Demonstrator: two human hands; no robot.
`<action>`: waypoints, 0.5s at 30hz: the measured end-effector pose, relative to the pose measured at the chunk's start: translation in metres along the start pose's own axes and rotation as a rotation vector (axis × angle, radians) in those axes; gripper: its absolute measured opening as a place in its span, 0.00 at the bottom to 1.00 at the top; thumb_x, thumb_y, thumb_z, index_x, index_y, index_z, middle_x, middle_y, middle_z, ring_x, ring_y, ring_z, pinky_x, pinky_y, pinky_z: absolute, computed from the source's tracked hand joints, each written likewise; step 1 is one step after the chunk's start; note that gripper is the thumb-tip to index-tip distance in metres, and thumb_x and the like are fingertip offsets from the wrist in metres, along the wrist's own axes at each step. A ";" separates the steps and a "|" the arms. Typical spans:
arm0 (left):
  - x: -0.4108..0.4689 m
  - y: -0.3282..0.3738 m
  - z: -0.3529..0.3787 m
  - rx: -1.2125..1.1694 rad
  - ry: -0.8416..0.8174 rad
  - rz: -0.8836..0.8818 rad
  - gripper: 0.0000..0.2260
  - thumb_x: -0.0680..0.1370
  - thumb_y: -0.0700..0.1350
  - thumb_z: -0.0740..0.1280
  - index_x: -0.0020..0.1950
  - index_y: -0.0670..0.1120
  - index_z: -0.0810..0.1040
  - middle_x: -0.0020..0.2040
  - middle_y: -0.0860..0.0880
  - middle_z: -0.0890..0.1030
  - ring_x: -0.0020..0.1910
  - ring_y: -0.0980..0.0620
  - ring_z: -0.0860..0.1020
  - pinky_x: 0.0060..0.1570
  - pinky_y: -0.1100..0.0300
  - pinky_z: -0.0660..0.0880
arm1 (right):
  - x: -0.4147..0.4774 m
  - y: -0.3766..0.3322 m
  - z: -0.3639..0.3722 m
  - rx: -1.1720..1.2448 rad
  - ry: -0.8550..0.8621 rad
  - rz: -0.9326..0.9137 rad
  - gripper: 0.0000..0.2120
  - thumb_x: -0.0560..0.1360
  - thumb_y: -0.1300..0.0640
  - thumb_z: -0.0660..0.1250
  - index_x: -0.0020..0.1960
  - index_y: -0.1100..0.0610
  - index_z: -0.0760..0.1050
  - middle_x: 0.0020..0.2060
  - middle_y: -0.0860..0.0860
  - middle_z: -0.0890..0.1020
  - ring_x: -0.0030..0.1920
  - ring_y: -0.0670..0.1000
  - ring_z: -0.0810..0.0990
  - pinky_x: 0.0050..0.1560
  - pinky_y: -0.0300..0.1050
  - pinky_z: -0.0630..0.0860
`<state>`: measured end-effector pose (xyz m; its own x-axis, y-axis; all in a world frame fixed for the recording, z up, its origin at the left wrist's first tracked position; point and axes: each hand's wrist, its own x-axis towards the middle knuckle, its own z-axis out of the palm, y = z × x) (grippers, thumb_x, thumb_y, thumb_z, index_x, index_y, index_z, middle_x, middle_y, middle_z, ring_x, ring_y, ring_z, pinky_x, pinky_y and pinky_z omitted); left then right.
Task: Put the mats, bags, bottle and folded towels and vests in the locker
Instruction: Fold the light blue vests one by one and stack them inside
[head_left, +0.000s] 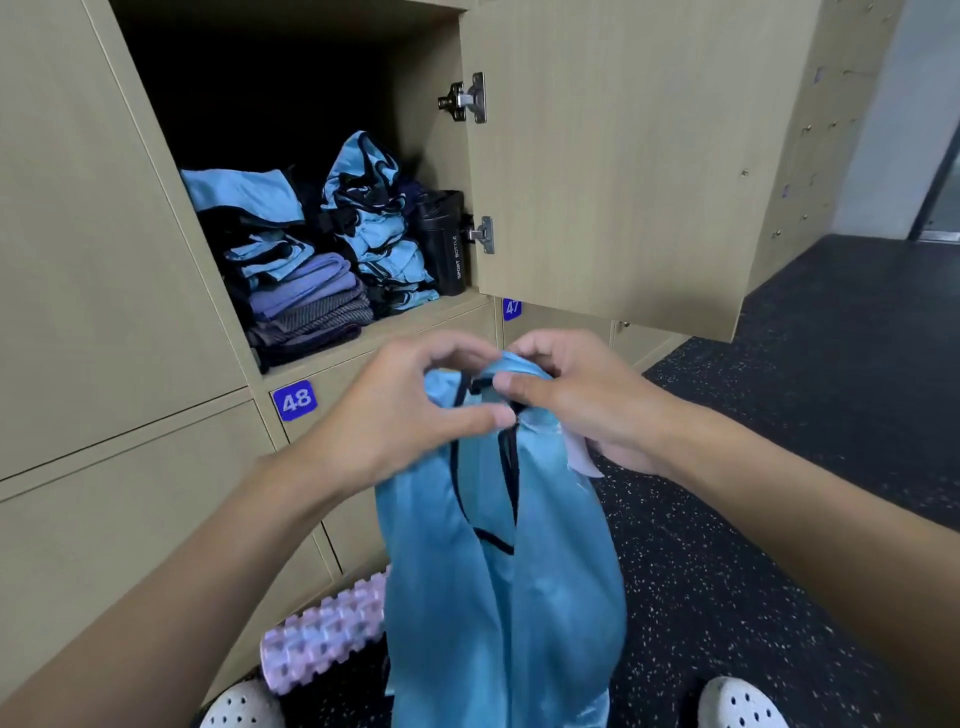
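Note:
A light blue vest (498, 597) with black trim hangs in front of me, below the open locker (415, 322). My left hand (415, 415) and my right hand (576, 395) both pinch its top edge at the shoulder straps. Inside the locker, folded blue vests (379, 234) stand in a pile at the middle. Folded purple and grey towels (306, 306) lie at the left under more blue vests (244, 192). A black sport bottle (444, 241) stands upright at the locker's right side.
The locker door (623, 156) stands open to the right. A pink ridged foam roller (324, 629) lies on the dark speckled floor by the lower lockers. Locker plates 48 (294, 400) and 47 (511, 307) sit below. White shoes (740, 706) show at the bottom.

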<state>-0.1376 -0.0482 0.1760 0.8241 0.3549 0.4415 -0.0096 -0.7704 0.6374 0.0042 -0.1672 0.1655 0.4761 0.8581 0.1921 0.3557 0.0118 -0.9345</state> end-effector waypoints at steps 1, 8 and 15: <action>-0.001 0.000 0.002 0.000 -0.012 0.003 0.18 0.66 0.47 0.81 0.53 0.53 0.82 0.48 0.57 0.84 0.50 0.63 0.80 0.55 0.68 0.73 | 0.000 0.000 0.000 0.023 0.004 0.016 0.06 0.77 0.63 0.69 0.53 0.59 0.78 0.45 0.57 0.83 0.41 0.49 0.80 0.44 0.42 0.78; -0.004 -0.001 0.009 0.066 -0.028 0.023 0.12 0.67 0.43 0.81 0.44 0.52 0.81 0.46 0.55 0.77 0.45 0.61 0.76 0.49 0.69 0.70 | 0.000 -0.001 -0.003 0.089 0.007 0.095 0.15 0.75 0.63 0.71 0.59 0.52 0.75 0.55 0.63 0.80 0.47 0.55 0.80 0.50 0.51 0.77; -0.002 -0.007 0.012 0.043 0.031 0.080 0.05 0.74 0.40 0.75 0.41 0.49 0.83 0.46 0.55 0.77 0.47 0.58 0.77 0.51 0.68 0.70 | -0.001 -0.005 -0.005 0.082 0.032 0.119 0.15 0.76 0.62 0.70 0.61 0.52 0.74 0.48 0.58 0.80 0.38 0.49 0.78 0.31 0.38 0.70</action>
<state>-0.1325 -0.0498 0.1635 0.8038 0.3069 0.5097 -0.0502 -0.8186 0.5721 0.0054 -0.1709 0.1715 0.5368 0.8393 0.0863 0.2283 -0.0460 -0.9725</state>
